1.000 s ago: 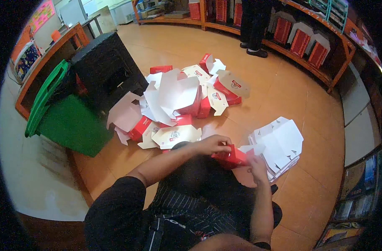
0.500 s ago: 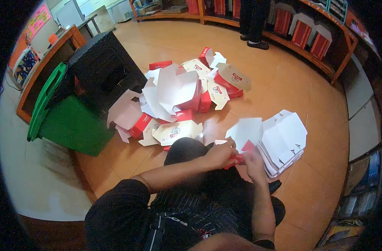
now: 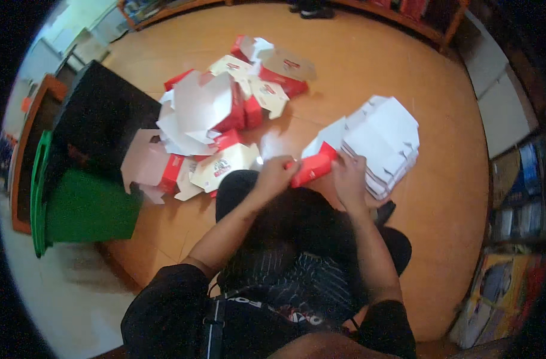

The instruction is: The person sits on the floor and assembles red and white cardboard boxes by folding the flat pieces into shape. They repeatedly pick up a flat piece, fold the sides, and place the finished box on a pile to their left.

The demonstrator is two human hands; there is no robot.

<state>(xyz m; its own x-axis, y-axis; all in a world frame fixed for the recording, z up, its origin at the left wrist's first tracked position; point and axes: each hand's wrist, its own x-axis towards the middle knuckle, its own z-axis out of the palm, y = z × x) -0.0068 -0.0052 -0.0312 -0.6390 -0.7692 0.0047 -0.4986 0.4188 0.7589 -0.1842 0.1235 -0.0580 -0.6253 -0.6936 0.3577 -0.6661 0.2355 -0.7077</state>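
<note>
Over my lap I hold a partly folded cardboard box [image 3: 315, 168], its red side facing up and a white flap [image 3: 327, 137] standing out beyond it. My left hand [image 3: 277, 175] is closed on the box's left end, and my right hand [image 3: 350, 175] grips its right end. Just past my right hand lies a stack of flat white box blanks [image 3: 383, 134]. Beyond my left knee, folded red and cream boxes [image 3: 225, 164] lie in a loose heap, several with lids up. The fingertips are partly hidden and slightly blurred.
A green bin [image 3: 93, 206] lies tipped at the left beside a black box-shaped object [image 3: 105, 102]. Low wooden shelving [image 3: 398, 15] runs along the far side, with a person's dark shoes [image 3: 315, 12] before it. Stacked printed papers [image 3: 500, 293] stand at the right.
The view has tilted and shifted, so the heap and stack appear higher and further left. My hands have spread apart along the box, and its red side now shows broadly.
</note>
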